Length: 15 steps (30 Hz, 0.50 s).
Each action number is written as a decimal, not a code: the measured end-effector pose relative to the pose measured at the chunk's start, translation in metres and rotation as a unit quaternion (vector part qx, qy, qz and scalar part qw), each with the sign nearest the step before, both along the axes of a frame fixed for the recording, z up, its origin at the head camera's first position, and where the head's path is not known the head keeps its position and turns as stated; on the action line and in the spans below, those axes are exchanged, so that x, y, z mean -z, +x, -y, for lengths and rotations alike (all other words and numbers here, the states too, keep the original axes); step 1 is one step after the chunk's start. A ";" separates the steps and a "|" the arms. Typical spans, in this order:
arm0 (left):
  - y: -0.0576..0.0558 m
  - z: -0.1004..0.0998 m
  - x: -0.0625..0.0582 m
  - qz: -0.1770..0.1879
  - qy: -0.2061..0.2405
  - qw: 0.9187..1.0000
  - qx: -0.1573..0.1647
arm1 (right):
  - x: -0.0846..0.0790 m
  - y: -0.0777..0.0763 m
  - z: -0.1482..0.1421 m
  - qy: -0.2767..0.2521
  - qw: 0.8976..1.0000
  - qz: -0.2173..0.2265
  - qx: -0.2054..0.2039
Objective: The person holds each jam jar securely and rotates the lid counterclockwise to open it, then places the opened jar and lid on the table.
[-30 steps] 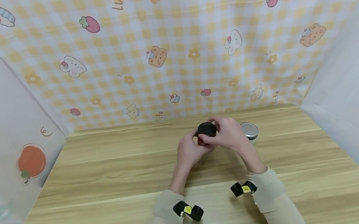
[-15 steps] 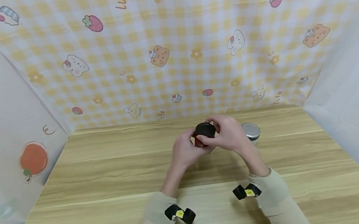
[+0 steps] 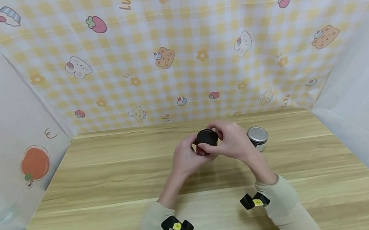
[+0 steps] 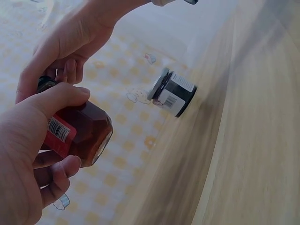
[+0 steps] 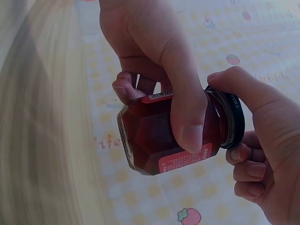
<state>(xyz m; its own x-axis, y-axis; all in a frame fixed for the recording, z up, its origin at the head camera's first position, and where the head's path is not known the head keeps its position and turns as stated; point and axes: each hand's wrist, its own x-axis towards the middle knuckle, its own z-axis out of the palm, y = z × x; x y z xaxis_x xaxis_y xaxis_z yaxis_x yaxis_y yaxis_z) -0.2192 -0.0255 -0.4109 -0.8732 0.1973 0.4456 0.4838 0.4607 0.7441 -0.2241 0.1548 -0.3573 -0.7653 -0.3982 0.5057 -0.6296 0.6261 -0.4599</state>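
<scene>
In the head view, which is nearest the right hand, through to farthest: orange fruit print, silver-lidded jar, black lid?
1. Black lid: held by right hand.
2. Silver-lidded jar: just right of that hand.
3. Orange fruit print: far left.

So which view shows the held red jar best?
The right wrist view: the red jar appears largest there, with label and black lid visible. Left wrist shows the barcode but little lid; head shows mainly the lid's top.

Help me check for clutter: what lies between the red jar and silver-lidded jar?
In the head view, the right hand lies between the red jar and the silver-lidded jar; no other object shows there.
</scene>
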 end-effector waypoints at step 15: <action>0.016 0.026 -0.005 0.014 0.003 1.000 0.027 | 0.002 0.010 0.017 0.009 0.999 -0.027 -0.037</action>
<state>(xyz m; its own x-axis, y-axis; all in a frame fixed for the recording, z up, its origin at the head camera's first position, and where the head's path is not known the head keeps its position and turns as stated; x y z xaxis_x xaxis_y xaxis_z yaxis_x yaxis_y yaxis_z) -0.2031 -0.0512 -0.4056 -0.8735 0.2412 0.4228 0.4868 0.4301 0.7603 -0.2144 0.1379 -0.3589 -0.7054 -0.4612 0.5383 -0.6978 0.5852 -0.4130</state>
